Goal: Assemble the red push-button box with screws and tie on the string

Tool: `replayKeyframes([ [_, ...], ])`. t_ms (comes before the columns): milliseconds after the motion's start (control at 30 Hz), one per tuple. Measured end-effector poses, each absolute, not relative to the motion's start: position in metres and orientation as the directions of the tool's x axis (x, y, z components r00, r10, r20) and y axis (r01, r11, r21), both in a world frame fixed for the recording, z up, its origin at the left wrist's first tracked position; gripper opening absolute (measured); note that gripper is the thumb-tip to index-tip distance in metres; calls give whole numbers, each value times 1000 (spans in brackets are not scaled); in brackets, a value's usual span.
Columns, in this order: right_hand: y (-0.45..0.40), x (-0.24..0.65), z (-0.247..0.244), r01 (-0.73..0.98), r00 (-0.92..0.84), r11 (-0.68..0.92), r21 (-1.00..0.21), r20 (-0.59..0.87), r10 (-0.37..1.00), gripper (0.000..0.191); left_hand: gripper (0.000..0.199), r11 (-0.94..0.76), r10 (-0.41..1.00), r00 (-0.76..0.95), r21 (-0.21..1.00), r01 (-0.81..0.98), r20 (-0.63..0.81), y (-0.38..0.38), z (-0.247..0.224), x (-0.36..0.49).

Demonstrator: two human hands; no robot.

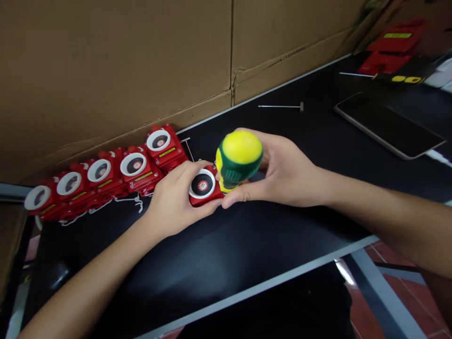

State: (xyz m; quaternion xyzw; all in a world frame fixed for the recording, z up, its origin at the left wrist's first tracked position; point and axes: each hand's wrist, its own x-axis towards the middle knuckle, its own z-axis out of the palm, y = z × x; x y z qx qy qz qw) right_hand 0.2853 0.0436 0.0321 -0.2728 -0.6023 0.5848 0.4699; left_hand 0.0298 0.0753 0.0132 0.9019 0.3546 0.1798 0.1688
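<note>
Red box-shaped unit with white ring and dark round face (202,185): on the desk (197,263), near its middle. Left hand (176,200) clamped on it, thumb at the near side, fingers around the far side. Right hand (282,172) closed round a yellow-and-green screwdriver handle (240,157), butt up, over the unit's right end; tip hidden.

Edges: pale trim along the near edge, bare black surface between it and the hands. Brown cardboard (141,61) stands along the far edge, close behind the row at left. Open surface also between right hand and phone.

Counts: five more red units with white rings (133,165) in a slanting row, left of the left hand; two metal T-shaped tools (280,106), one beyond the right hand, one beside the row; one dark flat phone (388,125), far right; one red object with yellow label (397,42), far right corner, exact form unclear.
</note>
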Motion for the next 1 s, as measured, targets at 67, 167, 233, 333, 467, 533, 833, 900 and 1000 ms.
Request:
replayKeyframes([
  [67, 47, 292, 32, -243, -516, 146, -959, 256, 818, 39, 54, -696, 696, 685, 431, 574, 213, 75, 12, 29],
  [167, 51, 302, 34, -254, -666, 125, -959, 268, 697, 26, 56, -697, 697, 684, 427, 575, 217, 75, 11, 28],
  [233, 53, 304, 35, -254, -685, 139, -957, 279, 673, 24, 56, -703, 692, 685, 426, 570, 226, 75, 11, 28],
  [333, 53, 303, 37, -252, -655, 167, -953, 295, 696, 20, 55, -711, 686, 686, 426, 559, 244, 75, 13, 29],
  [467, 50, 298, 37, -256, -581, 162, -953, 286, 762, 22, 54, -696, 702, 675, 420, 582, 227, 74, 14, 30],
  [533, 48, 295, 36, -231, -524, 160, -960, 262, 810, 28, 54, -694, 703, 677, 420, 585, 218, 74, 14, 31],
  [833, 45, 286, 29, -222, -417, 200, -954, 279, 865, 39, 56, -700, 696, 680, 426, 573, 229, 75, 13, 31],
  [900, 48, 293, 30, -263, -497, 188, -946, 300, 814, 31, 55, -704, 692, 683, 421, 571, 231, 76, 12, 30],
  [1000, 53, 302, 34, -258, -612, 178, -950, 303, 730, 23, 54, -718, 684, 680, 411, 562, 264, 76, 10, 29],
])
